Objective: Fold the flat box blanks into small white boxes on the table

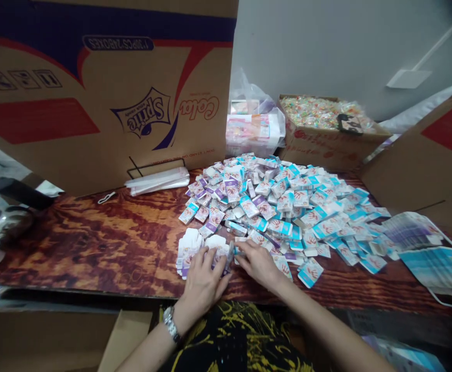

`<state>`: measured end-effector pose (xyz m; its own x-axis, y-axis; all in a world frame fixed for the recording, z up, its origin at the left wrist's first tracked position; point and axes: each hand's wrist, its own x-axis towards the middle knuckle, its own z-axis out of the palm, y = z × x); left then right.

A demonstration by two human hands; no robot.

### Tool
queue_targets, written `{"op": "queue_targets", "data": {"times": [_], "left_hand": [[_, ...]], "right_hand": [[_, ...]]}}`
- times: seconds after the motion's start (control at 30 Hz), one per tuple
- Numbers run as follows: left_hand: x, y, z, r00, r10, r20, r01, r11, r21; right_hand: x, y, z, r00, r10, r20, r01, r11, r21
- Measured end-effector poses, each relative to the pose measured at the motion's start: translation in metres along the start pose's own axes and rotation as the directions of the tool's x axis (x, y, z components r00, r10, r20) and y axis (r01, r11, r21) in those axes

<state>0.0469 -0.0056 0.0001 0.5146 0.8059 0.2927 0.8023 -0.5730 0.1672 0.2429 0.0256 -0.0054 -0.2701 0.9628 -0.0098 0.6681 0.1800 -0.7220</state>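
My left hand point(205, 276), with a watch on its wrist, rests with bent fingers on white and purple flattened small cartons point(190, 247) near the table's front edge. Just right of it, my right hand point(257, 262) has its fingers drawn together at a small box point(231, 252) standing on edge between the hands. Its fingertips are partly hidden. Behind and to the right spreads a large heap of small boxes point(287, 201) in white, blue and purple.
A tall cardboard carton point(105, 103) stands at the back left, with plastic sleeves point(158, 181) before it. An open box of wrapped candies point(326, 142) stands behind the heap. Flat blue and purple card stacks point(438, 263) lie at right on the wooden table point(105, 243).
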Motion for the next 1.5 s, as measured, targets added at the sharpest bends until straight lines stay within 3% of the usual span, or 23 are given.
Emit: {"op": "queue_targets", "data": {"times": [0.07,0.23,0.37,0.47,0.5,0.57,0.63,0.7,0.77,0.87,0.97,1.1,1.2,1.3,1.37,1.5], "left_hand": [[0.001,0.003,0.004,1.0,-0.007,0.017,0.007,1.0,0.01],[0.005,0.004,0.011,0.998,-0.026,0.054,0.025,1.0,0.011],[0.004,0.006,0.012,0.998,-0.045,0.036,0.047,0.998,-0.048],[0.004,0.008,0.007,0.998,-0.07,0.006,0.069,0.97,-0.231],[0.005,0.007,0.004,0.994,-0.107,0.013,0.106,0.944,-0.314],[0.008,0.002,-0.001,0.966,-0.248,0.073,0.251,0.836,-0.488],[0.012,-0.006,-0.006,0.894,-0.413,0.174,0.422,0.648,-0.634],[0.014,-0.015,-0.008,0.816,-0.522,0.249,0.516,0.462,-0.721],[0.015,-0.022,-0.009,0.776,-0.57,0.271,0.53,0.354,-0.771],[0.015,-0.026,-0.006,0.761,-0.593,0.265,0.52,0.312,-0.795],[0.016,-0.03,0.0,0.777,-0.574,0.257,0.538,0.395,-0.744],[0.016,-0.039,0.001,0.848,-0.489,0.203,0.526,0.733,-0.431],[0.017,-0.036,-0.007,0.918,-0.396,-0.017,0.388,0.906,-0.17],[0.019,-0.023,-0.018,0.948,-0.239,-0.209,0.219,0.969,-0.112],[0.021,-0.012,-0.022,0.965,-0.166,-0.204,0.139,0.98,-0.143],[0.021,-0.005,-0.016,0.969,-0.154,-0.192,0.128,0.982,-0.14]], "right_hand": [[-0.004,0.005,0.012,1.0,0.008,0.01,-0.007,0.989,-0.148],[0.012,0.007,0.015,0.997,-0.056,0.044,0.063,0.984,-0.165],[0.022,0.004,-0.007,0.974,-0.153,0.167,0.173,0.978,-0.114],[0.025,-0.004,-0.03,0.916,-0.23,0.328,0.211,0.973,0.091],[0.026,-0.008,-0.036,0.904,-0.247,0.349,0.201,0.966,0.165],[0.028,-0.018,-0.042,0.936,-0.243,0.255,0.184,0.954,0.236],[0.028,-0.027,-0.04,0.977,-0.209,0.038,0.198,0.961,0.195],[0.025,-0.034,-0.032,0.975,-0.187,-0.117,0.203,0.968,0.146],[0.021,-0.037,-0.023,0.975,-0.184,-0.122,0.202,0.967,0.157],[0.017,-0.035,-0.009,0.991,-0.118,-0.069,0.132,0.96,0.248],[0.018,-0.028,-0.003,1.0,-0.003,-0.031,0.013,0.944,0.329],[0.022,-0.015,-0.011,0.995,0.08,-0.059,-0.054,0.934,0.354],[0.023,-0.015,-0.017,0.986,0.118,-0.118,-0.062,0.916,0.397],[0.019,-0.028,-0.013,0.984,0.105,-0.147,-0.024,0.883,0.469],[0.016,-0.04,-0.007,0.983,0.092,-0.156,0.001,0.858,0.513],[0.01,-0.057,-0.001,0.988,0.034,-0.149,0.044,0.871,0.489]]}}
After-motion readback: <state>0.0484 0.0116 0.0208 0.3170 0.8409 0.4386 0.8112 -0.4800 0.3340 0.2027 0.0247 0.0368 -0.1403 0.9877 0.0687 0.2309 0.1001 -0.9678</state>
